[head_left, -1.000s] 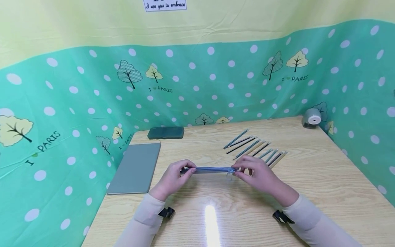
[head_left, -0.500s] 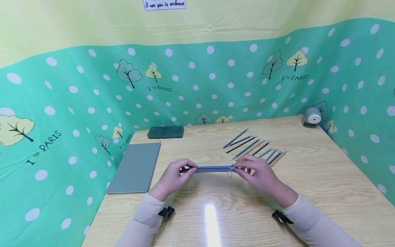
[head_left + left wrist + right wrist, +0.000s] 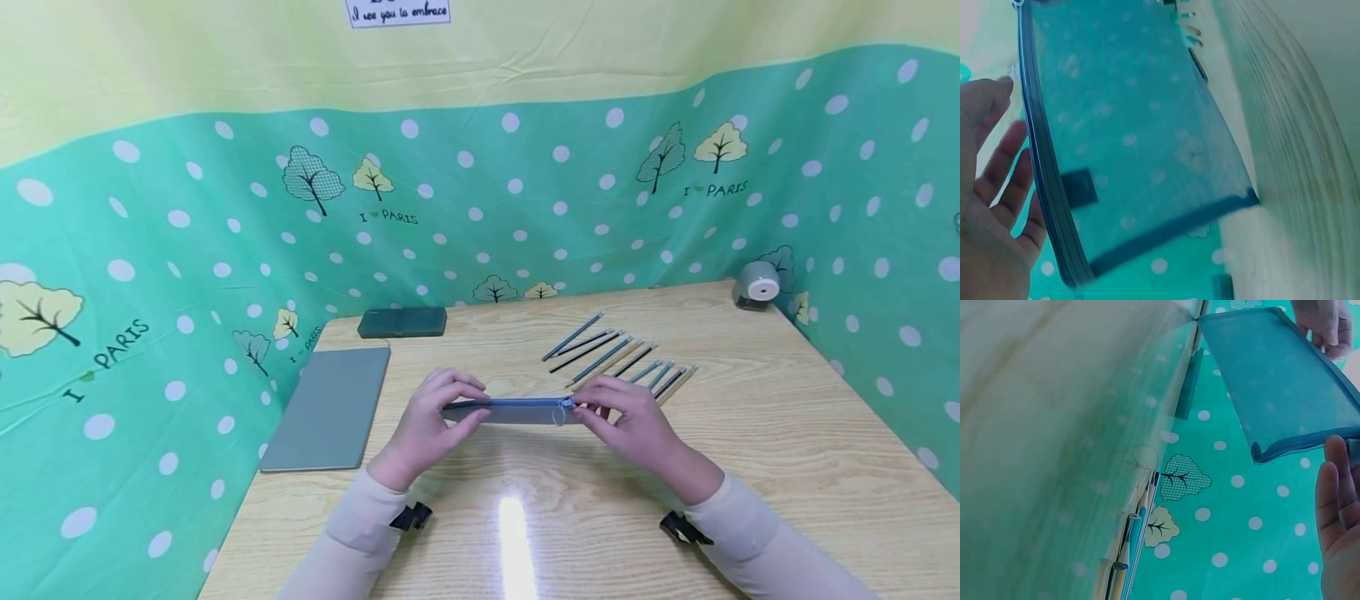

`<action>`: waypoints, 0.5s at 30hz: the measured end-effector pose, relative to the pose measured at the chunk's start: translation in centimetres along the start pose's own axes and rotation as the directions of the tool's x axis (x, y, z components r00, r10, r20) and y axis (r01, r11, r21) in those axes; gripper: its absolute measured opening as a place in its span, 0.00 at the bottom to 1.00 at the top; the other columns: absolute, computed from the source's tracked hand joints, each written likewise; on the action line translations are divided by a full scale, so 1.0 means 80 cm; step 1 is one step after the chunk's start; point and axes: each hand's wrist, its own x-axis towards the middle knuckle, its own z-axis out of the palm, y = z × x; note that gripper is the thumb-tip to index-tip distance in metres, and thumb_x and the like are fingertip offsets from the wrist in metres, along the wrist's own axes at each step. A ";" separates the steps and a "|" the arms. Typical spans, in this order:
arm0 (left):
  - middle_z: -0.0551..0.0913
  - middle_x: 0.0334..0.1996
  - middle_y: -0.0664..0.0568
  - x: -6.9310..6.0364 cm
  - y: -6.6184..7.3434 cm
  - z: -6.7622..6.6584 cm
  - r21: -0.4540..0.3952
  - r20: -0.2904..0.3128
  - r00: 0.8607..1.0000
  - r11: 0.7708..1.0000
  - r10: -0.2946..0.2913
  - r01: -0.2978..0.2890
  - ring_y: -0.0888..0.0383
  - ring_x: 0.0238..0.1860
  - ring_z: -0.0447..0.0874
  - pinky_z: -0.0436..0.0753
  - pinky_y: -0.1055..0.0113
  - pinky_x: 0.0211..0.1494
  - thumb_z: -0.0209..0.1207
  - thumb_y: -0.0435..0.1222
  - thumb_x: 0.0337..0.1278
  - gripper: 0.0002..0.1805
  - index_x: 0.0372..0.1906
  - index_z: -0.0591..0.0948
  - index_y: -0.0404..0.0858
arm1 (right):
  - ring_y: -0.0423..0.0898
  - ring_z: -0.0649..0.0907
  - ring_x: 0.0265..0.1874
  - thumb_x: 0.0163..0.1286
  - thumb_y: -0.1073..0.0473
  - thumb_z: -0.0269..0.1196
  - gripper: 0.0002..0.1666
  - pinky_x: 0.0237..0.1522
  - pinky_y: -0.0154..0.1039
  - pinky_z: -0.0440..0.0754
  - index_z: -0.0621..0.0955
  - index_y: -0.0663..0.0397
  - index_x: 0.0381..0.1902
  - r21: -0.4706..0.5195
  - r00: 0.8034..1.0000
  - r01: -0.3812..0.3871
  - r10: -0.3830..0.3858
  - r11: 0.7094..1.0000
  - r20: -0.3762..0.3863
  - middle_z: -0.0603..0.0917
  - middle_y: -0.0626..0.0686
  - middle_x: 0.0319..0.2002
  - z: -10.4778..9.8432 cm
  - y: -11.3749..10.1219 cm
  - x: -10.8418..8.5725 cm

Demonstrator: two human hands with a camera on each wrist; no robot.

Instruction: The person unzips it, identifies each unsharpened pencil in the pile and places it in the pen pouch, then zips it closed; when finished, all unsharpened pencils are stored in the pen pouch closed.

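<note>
A see-through blue mesh zipper pouch (image 3: pixel 517 412) is held above the table, its zipped edge uppermost and running left to right. My right hand (image 3: pixel 626 417) pinches its right end, beside the zipper slider and its ring (image 3: pixel 559 412). At the other end is my left hand (image 3: pixel 431 425), thumb and fingers spread around the zipper edge. In the left wrist view, the left thumb stands apart from the fingers (image 3: pixel 1007 169), which reach behind the pouch (image 3: pixel 1122 125). The right wrist view shows the mesh panel (image 3: pixel 1279 381) hanging flat, with the right fingertips (image 3: pixel 1335 450) at its end corner.
Several pencils (image 3: pixel 603 360) lie in a slanted row beyond my right hand. At left is a flat grey board (image 3: pixel 330 408), with a dark green case (image 3: pixel 402 322) behind it. A white and dark pencil sharpener (image 3: pixel 759 285) stands at the back right. Polka-dot cloth (image 3: pixel 517 208) walls the table.
The left fingers and thumb have loosened from their pinch and spread apart, and the left hand has shifted slightly up and right. The right hand stays at its end of the pouch.
</note>
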 end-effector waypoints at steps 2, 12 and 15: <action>0.84 0.50 0.55 0.005 0.006 0.003 0.012 -0.010 1.000 1.000 0.016 -0.016 0.54 0.55 0.79 0.76 0.58 0.62 0.76 0.35 0.58 0.10 0.44 0.88 0.46 | 0.38 0.82 0.28 0.69 0.66 0.72 0.06 0.28 0.25 0.78 0.90 0.54 0.43 0.004 1.000 -0.006 0.006 1.000 0.002 0.89 0.55 0.37 0.000 0.000 0.000; 0.82 0.40 0.61 0.024 0.029 0.024 0.054 0.012 0.996 0.995 0.087 -0.087 0.61 0.43 0.77 0.77 0.69 0.48 0.75 0.36 0.58 0.09 0.42 0.88 0.46 | 0.38 0.82 0.28 0.66 0.69 0.73 0.09 0.28 0.25 0.79 0.90 0.53 0.42 -0.014 1.000 -0.030 0.030 0.999 0.000 0.89 0.52 0.38 0.000 0.001 -0.001; 0.82 0.37 0.61 0.027 0.035 0.031 0.078 0.026 0.996 0.993 0.089 -0.091 0.63 0.39 0.76 0.77 0.72 0.44 0.75 0.38 0.58 0.09 0.42 0.88 0.46 | 0.37 0.82 0.28 0.62 0.72 0.74 0.13 0.28 0.25 0.79 0.90 0.52 0.43 -0.024 0.999 -0.038 0.038 0.999 -0.001 0.89 0.50 0.38 0.000 0.000 -0.001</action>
